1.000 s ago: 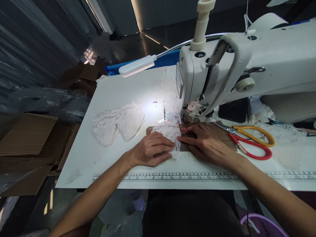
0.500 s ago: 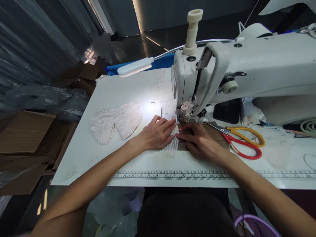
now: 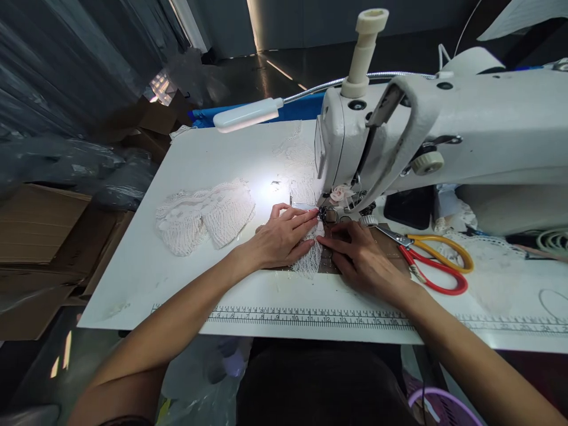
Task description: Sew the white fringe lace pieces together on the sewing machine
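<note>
Left hand [image 3: 279, 239] and right hand [image 3: 361, 260] flat, fingers extended and nearly meeting, pressing a white lace piece [image 3: 310, 257] onto brown backing [image 3: 331, 260] at the presser foot [image 3: 326, 214] of the sewing machine [image 3: 399, 136]. Most lace on the near side, judged unsewn. Finished-looking lace pile [image 3: 204, 216] to the left; scissors [image 3: 432, 260] idle right.

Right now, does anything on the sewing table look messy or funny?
Mostly tidy. The scissors lie open near the right hand, and a lace pile sits bunched to the left. Both hands press lace flat by the needle.
</note>
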The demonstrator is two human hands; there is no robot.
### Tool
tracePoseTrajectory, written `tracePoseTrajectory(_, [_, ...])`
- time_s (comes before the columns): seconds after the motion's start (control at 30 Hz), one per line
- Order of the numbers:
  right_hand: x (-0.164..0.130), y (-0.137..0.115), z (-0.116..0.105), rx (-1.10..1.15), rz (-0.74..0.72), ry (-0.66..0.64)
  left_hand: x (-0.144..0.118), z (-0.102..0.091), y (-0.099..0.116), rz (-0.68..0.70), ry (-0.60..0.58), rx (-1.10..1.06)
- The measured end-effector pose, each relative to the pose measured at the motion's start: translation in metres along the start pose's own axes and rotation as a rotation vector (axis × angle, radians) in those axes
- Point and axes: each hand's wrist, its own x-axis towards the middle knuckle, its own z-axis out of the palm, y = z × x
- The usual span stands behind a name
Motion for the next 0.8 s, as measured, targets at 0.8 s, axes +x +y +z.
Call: tracePoseTrajectory(0.8, [-0.001,0.005,0.000,-0.011,-0.053,0.039,-0.001,0.008,0.011,-0.069,0.036,0.048])
